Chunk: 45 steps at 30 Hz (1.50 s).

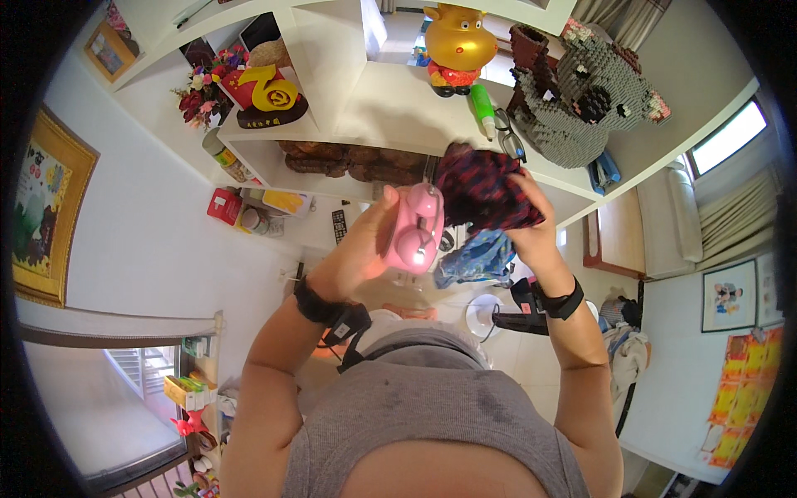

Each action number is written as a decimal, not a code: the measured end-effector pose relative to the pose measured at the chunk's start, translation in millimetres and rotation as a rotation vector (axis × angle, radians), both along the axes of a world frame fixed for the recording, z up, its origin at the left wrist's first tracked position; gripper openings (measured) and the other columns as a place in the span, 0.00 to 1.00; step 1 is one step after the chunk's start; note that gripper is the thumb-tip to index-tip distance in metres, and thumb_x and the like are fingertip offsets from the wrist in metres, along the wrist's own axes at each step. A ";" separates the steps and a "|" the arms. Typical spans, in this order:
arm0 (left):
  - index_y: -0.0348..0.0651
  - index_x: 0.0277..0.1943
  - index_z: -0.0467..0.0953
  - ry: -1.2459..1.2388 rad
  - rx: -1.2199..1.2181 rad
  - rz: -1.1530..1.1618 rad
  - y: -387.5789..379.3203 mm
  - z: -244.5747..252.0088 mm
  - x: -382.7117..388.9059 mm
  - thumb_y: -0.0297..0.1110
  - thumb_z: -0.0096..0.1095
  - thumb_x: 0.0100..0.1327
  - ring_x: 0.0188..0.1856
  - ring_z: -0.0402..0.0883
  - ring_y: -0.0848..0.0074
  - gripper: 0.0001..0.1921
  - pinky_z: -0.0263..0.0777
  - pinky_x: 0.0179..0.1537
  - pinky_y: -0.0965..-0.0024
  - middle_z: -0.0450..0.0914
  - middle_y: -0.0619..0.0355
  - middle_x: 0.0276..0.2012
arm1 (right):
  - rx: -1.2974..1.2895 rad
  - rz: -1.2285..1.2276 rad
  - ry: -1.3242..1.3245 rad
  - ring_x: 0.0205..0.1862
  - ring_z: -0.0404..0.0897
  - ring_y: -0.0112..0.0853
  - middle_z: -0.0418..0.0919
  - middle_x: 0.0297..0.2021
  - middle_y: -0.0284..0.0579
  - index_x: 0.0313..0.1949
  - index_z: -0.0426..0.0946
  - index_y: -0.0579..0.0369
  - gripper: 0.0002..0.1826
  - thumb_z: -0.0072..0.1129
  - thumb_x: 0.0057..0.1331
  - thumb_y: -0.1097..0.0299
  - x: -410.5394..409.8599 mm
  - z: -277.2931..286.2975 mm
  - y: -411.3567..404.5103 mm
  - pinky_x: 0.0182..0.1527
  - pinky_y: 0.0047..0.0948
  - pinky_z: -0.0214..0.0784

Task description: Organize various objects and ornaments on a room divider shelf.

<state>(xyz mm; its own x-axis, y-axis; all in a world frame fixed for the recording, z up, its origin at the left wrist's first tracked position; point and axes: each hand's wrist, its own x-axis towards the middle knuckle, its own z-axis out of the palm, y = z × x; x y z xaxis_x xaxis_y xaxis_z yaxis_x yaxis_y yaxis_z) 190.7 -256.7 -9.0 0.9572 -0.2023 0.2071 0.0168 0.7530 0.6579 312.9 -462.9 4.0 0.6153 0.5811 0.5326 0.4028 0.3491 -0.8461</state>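
My left hand [361, 243] grips a pink twin-bell alarm clock [398, 239], held up in front of the shelf unit with its two shiny bells facing me. Bunched in my right hand [535, 218] is a dark red-and-black checked cloth [482, 187], slightly blurred. The cloth is beside the clock, close to the shelf's front edge, and its far end overlaps the view of the shelf. Below it I see a blue patterned cloth [476, 258]; whether my right hand touches that one is unclear. Both wrists wear black straps with small devices.
On the white shelf [380, 106] stand a golden cow figurine [461, 50], a green marker-like tube [482, 112], eyeglasses [510, 134] and a grey brick-built koala [579, 99]. Lower down lie a black remote control [339, 225] and a red box [224, 206]. A white round base [482, 311] stands near my feet.
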 end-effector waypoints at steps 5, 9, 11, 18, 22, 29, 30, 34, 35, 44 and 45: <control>0.39 0.57 0.67 0.051 0.243 0.231 -16.1 -8.3 -0.1 0.42 0.53 0.67 0.48 0.73 0.72 0.20 0.68 0.50 0.69 0.74 0.54 0.48 | -0.246 0.239 -0.338 0.60 0.63 0.43 0.67 0.55 0.51 0.56 0.68 0.55 0.37 0.72 0.46 0.66 -20.7 42.3 19.5 0.63 0.38 0.52; 0.37 0.46 0.76 -0.640 1.051 0.467 -3.5 29.2 2.8 0.28 0.59 0.59 0.50 0.73 0.75 0.12 0.67 0.52 0.71 0.75 0.56 0.50 | -0.306 0.332 -0.447 0.56 0.67 0.41 0.72 0.49 0.48 0.51 0.73 0.56 0.30 0.72 0.46 0.69 -15.1 53.0 22.1 0.60 0.35 0.56; 0.37 0.48 0.75 -0.443 0.977 0.464 -8.5 30.0 -1.7 0.29 0.59 0.59 0.50 0.73 0.75 0.14 0.68 0.51 0.71 0.75 0.56 0.49 | -0.281 0.376 -0.461 0.54 0.69 0.41 0.74 0.47 0.48 0.48 0.74 0.56 0.27 0.71 0.46 0.70 -20.0 51.4 26.5 0.58 0.34 0.59; 0.45 0.61 0.60 0.205 0.010 0.402 -21.1 11.7 -4.4 0.42 0.49 0.68 0.55 0.70 0.72 0.22 0.66 0.56 0.68 0.69 0.59 0.53 | -0.058 -0.277 -0.088 0.43 0.74 0.30 0.74 0.39 0.44 0.42 0.72 0.61 0.19 0.56 0.48 0.80 -15.3 16.9 42.0 0.50 0.25 0.64; 0.42 0.63 0.54 -0.050 0.587 0.629 -21.7 -0.8 -2.4 0.35 0.62 0.61 0.58 0.66 0.71 0.31 0.64 0.57 0.69 0.63 0.54 0.58 | -0.001 -0.246 0.277 0.40 0.72 0.26 0.73 0.36 0.42 0.41 0.72 0.61 0.17 0.59 0.49 0.79 -12.4 19.1 46.7 0.49 0.24 0.64; 0.40 0.63 0.57 -0.015 0.495 0.542 -5.3 -2.6 -10.4 0.60 0.56 0.60 0.42 0.78 0.78 0.38 0.75 0.32 0.76 0.75 0.55 0.49 | -0.012 -0.151 -0.123 0.41 0.71 0.33 0.70 0.36 0.42 0.40 0.72 0.61 0.18 0.63 0.47 0.78 -20.9 32.7 37.8 0.48 0.26 0.61; 0.41 0.63 0.58 0.011 0.436 0.383 2.4 -0.3 -9.4 0.64 0.51 0.60 0.37 0.79 0.79 0.39 0.73 0.25 0.78 0.77 0.56 0.46 | -0.017 -0.080 -0.166 0.41 0.70 0.33 0.70 0.36 0.42 0.39 0.72 0.61 0.18 0.64 0.47 0.78 -17.4 33.4 36.2 0.47 0.26 0.61; 0.41 0.62 0.60 0.063 0.389 0.122 10.8 10.2 -5.4 0.70 0.44 0.59 0.30 0.79 0.81 0.42 0.67 0.16 0.81 0.79 0.58 0.40 | 0.001 0.064 -0.190 0.41 0.70 0.33 0.69 0.38 0.43 0.39 0.73 0.60 0.17 0.63 0.47 0.77 -14.1 37.9 32.1 0.48 0.26 0.60; 0.41 0.61 0.61 0.055 0.360 0.057 12.1 11.0 -5.0 0.69 0.46 0.59 0.31 0.79 0.81 0.40 0.67 0.16 0.81 0.79 0.58 0.40 | 0.025 0.105 -0.209 0.41 0.70 0.33 0.69 0.38 0.43 0.38 0.72 0.60 0.16 0.62 0.48 0.76 -13.0 37.2 31.7 0.48 0.27 0.60; 0.34 0.51 0.66 -0.191 0.874 0.825 -24.2 8.9 -5.4 0.32 0.77 0.44 0.41 0.76 0.80 0.32 0.72 0.43 0.74 0.78 0.55 0.40 | 0.080 -0.163 0.152 0.42 0.70 0.22 0.74 0.39 0.36 0.42 0.71 0.60 0.12 0.57 0.57 0.76 -17.9 14.6 49.3 0.49 0.23 0.61; 0.34 0.51 0.66 -0.197 0.880 0.897 -23.9 5.1 -4.4 0.32 0.77 0.45 0.40 0.76 0.80 0.32 0.72 0.43 0.74 0.78 0.54 0.39 | 0.082 -0.163 0.152 0.42 0.70 0.22 0.74 0.39 0.36 0.42 0.71 0.60 0.12 0.57 0.57 0.76 -18.9 14.0 49.5 0.49 0.23 0.61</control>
